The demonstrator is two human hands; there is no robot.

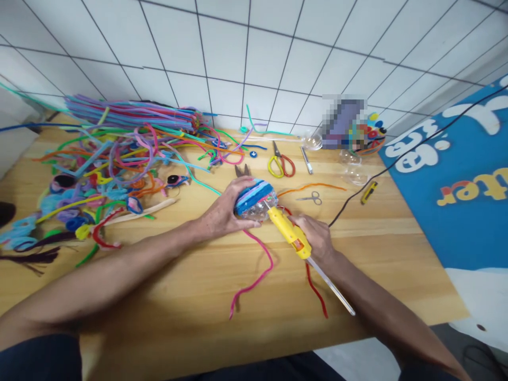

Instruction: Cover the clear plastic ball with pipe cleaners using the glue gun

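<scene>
Nearside, table (178, 317) runs wide past pink stem (271, 260) and red stem (316, 292) to its edge; left hand (224, 211) cups striped ball (254, 200), right hand (316, 235) grips glue gun (286, 226), tip at ball.

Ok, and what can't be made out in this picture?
All in the head view:
Striped ball, underside: hidden by the ball itself.
Left hand, some fingertips: hidden behind the ball.
Nozzle of the yellow glue gun, touching or not: too small to tell.
Purple item by the wall: blurred into blocks.
Dark object, far left: cut off by the edge.
</scene>
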